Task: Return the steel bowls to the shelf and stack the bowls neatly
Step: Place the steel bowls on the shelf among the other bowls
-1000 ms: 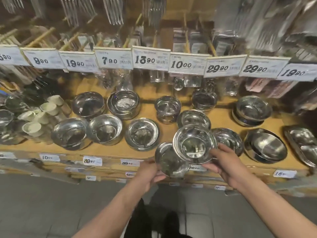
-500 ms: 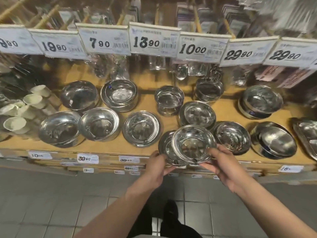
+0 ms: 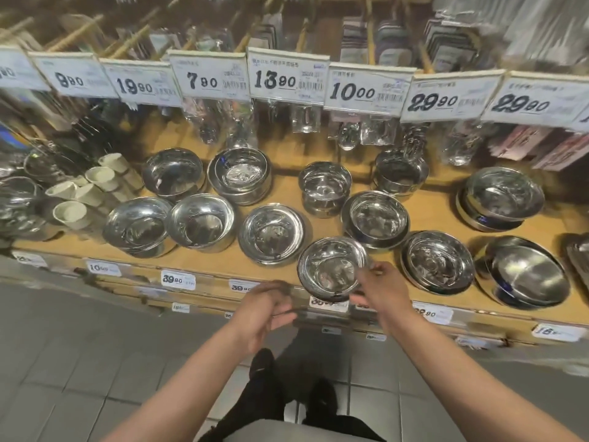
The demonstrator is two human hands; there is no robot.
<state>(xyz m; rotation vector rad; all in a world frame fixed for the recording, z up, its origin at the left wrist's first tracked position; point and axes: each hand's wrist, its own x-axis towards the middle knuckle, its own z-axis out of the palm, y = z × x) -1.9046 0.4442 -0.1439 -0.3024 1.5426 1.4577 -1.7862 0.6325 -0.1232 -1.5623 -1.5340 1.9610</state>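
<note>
Wooden shelf [image 3: 318, 266] edge carries the stacked bowls [image 3: 331, 269]; right hand [image 3: 379, 291] pinching the rim should square them, left hand [image 3: 264, 311] hanging relaxed, empty.

We count eleven steel bowls or bowl stacks [image 3: 270, 230] sitting on the wooden shelf [image 3: 427, 215], plus one more [image 3: 331, 269] at the front edge. Six cream cups [image 3: 69, 212] cluster on the left. Up top we see eight price cards [image 3: 287, 78], some cut off, and two hands.
</note>
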